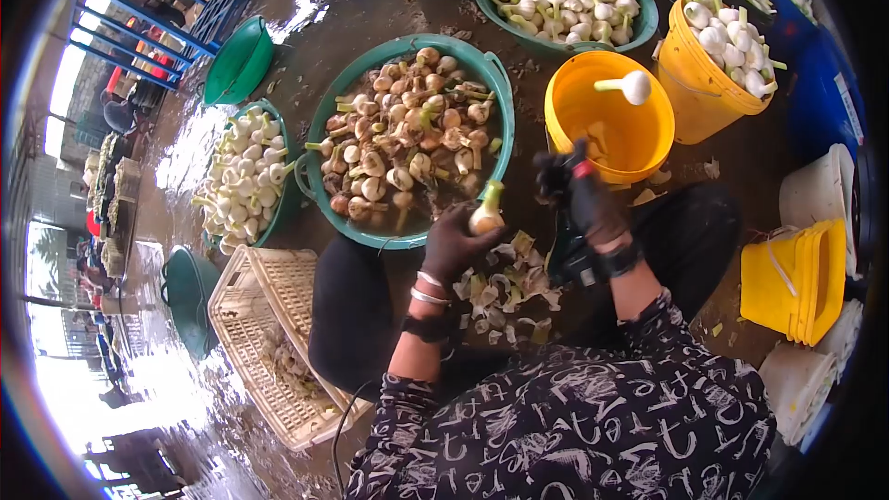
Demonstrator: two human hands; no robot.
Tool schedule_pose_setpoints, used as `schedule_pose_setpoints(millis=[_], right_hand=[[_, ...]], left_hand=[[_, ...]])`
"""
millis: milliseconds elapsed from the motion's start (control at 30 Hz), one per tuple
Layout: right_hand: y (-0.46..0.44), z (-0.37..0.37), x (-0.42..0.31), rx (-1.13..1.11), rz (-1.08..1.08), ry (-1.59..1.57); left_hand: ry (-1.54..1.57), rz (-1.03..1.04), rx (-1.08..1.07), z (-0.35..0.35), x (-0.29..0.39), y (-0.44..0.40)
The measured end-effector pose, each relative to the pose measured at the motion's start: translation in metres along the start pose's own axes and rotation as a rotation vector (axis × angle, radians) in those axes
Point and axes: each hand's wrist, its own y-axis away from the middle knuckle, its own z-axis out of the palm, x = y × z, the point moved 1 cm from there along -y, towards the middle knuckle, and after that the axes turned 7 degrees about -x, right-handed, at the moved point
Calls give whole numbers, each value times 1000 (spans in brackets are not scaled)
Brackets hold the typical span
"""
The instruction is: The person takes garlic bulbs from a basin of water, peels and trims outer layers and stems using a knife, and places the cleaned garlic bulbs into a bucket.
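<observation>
My left hand [456, 243], in a dark glove, is closed around a brownish bulb [485, 217] with a green neck, onion or garlic by its look. My gloved right hand [593, 202] is near the front of a yellow bucket [562, 120]. Something small and red shows at that hand; its fingers are dark and blurred, so their grip is unclear. A white peeled bulb [636, 87] with a pale stalk appears over the bucket's opening, apart from my hand. Beyond my left hand stands a green tub [506, 83] of unpeeled brown bulbs. Papery peelings [509, 292] lie between my legs.
Peeled white bulbs fill a green basin [482, 0] at the back, a second yellow bucket [694, 111] and a tub [289, 162] on the left. A cream plastic crate [269, 352] leans by my left leg. Stacked yellow containers [787, 282] lie right. The floor is wet.
</observation>
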Motion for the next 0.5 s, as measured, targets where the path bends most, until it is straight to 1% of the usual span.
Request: schedule_pose_setpoints(millis=[33,67,133,167,233,267,300,333,400,467,500], right_hand=[[5,6,12,20,-190,655],[8,10,26,16,-191,652],[13,25,46,59,-95,1242],[14,32,47,52,-93,1233],[14,41,44,-26,98,1033],[13,42,47,-33,95,1029],[13,40,53,-56,75,1078],[13,38,58,-80,54,1128],[12,33,67,-110,62,1113],[15,30,67,-136,76,1096],[17,28,67,-194,107,911]], left_hand=[[-52,33,9,-3,21,2],[-56,31,12,-2,26,3],[-330,102,45,-1,32,9],[-386,105,73,0,35,13],[-452,82,94,-1,40,18],[-510,68,111,-2,41,19],[-552,14,63,-1,40,21],[-554,10,66,1,39,22],[-600,72,126,6,36,24],[-542,37,82,6,30,24],[-483,2,41,6,26,25]])
